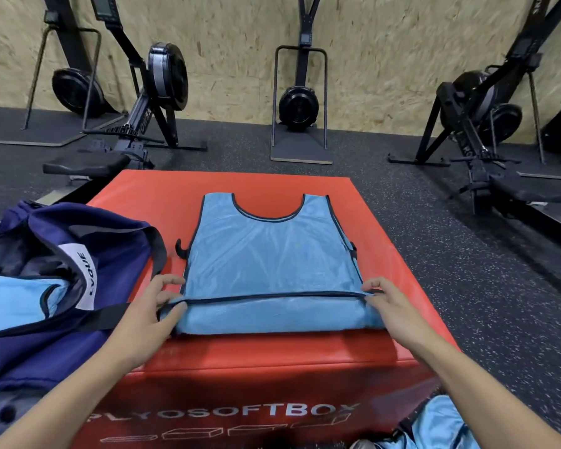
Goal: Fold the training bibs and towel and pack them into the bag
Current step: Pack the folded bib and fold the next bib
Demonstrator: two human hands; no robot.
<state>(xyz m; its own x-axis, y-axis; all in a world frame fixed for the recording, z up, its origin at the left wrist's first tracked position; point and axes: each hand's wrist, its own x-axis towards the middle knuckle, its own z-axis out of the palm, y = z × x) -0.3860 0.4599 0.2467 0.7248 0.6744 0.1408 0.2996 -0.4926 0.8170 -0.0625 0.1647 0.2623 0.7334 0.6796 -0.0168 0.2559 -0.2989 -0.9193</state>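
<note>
Your bib [272, 254] lies flat in the middle of the red box [386, 319], neck hole toward the far edge, its bottom hem turned up into a first fold near the front edge. Your left hand [146, 319] pinches the hem's left corner between thumb and fingers; your right hand [392, 306] pinches the right corner the same way.

So this bib is only just started, and by my reading it needs more folds before packing. The bag [78, 319] sits open at the box's left edge, and a blue piece [13, 306] already lies inside, so at least one looks packed. More blue cloth [441, 422] waits off the front right corner, seemingly unfolded. I cannot pick out the towel anywhere.
</note>
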